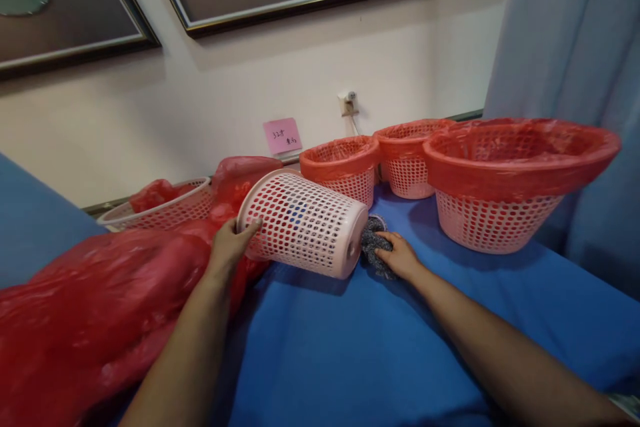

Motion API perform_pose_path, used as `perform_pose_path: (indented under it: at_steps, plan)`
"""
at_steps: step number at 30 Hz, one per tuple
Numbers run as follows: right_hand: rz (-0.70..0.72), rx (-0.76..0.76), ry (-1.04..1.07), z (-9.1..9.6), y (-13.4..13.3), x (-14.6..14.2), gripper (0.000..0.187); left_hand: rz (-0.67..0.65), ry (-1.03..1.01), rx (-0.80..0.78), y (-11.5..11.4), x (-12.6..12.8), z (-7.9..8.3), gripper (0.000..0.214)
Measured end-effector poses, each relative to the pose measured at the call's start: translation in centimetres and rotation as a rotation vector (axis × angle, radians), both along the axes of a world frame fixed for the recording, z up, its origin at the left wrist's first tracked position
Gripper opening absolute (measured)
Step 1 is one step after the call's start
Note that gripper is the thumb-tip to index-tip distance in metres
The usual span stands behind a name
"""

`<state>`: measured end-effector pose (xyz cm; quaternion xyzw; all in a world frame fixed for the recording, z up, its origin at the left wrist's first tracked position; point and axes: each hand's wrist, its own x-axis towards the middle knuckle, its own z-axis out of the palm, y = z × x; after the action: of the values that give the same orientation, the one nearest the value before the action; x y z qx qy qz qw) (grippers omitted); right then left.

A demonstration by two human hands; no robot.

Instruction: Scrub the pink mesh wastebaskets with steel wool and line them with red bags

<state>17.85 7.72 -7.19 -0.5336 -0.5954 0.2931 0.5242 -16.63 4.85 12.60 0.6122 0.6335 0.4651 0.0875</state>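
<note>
A pink perforated plastic basket (305, 223) lies on its side on the blue cloth, its open rim towards the left. My left hand (231, 243) grips that rim, fingers curled over it. My right hand (397, 257) rests just past the basket's base, its fingers closed on a grey steel-wool scourer (373, 240) that lies on the cloth. A heap of red plastic bags (95, 307) spreads out at the left, touching my left wrist.
Three pink baskets lined with red bags stand at the back right: a small one (345, 170), another (407, 160) and a big one (505, 180). One more basket (160, 210) lies behind the bags. A pink note (283, 135) and a wall socket (347, 103) are on the wall.
</note>
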Motion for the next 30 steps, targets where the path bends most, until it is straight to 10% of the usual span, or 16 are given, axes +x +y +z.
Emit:
perform_pose_path:
  at_steps: [6, 14, 22, 30]
  plan:
    - [-0.049, -0.073, 0.089, 0.6, 1.2, 1.4, 0.041, -0.084, -0.304, -0.027, -6.6, 4.9, 1.9, 0.05]
    - [-0.084, -0.133, 0.242, 1.5, 1.8, 3.7, 0.049, -0.36, 0.901, 0.372, -13.5, 11.6, 3.8, 0.031]
    - [-0.136, -0.016, 0.161, 2.5, 1.7, 5.8, 0.053, -0.53, 1.59, 0.215, -10.4, 15.3, -3.3, 0.015]
    - [0.288, 0.087, -0.138, 1.8, -1.5, 2.1, 0.046, -0.629, 1.274, 0.388, -11.1, 10.9, -9.3, 0.029]
